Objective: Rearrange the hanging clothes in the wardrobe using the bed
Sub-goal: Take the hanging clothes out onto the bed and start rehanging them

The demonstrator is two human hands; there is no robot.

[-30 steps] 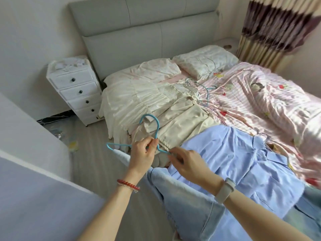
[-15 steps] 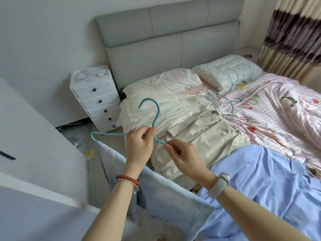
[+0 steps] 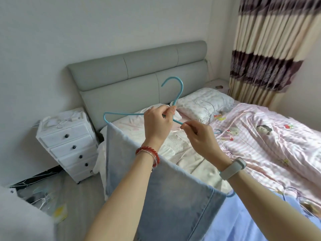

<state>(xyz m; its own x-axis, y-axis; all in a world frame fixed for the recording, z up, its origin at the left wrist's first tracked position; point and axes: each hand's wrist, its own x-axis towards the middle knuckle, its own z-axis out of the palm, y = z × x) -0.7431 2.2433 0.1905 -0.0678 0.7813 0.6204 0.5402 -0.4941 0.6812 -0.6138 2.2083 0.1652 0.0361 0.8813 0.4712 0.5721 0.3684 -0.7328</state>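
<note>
Head view: left hand [image 3: 157, 124] pinching the blue hanger [image 3: 175, 96] at its neck, right hand [image 3: 202, 138] pinching the right arm; denim garment [image 3: 156, 185] draping over its bar, above the bed's [image 3: 278, 145] left edge. Risk: tilted bar, denim probably sliding off toward the floor.

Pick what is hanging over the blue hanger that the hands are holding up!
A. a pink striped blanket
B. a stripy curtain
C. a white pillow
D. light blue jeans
D: the light blue jeans are draped over the bottom bar of the blue hanger, which the left hand and right hand both hold up above the bed.
</note>
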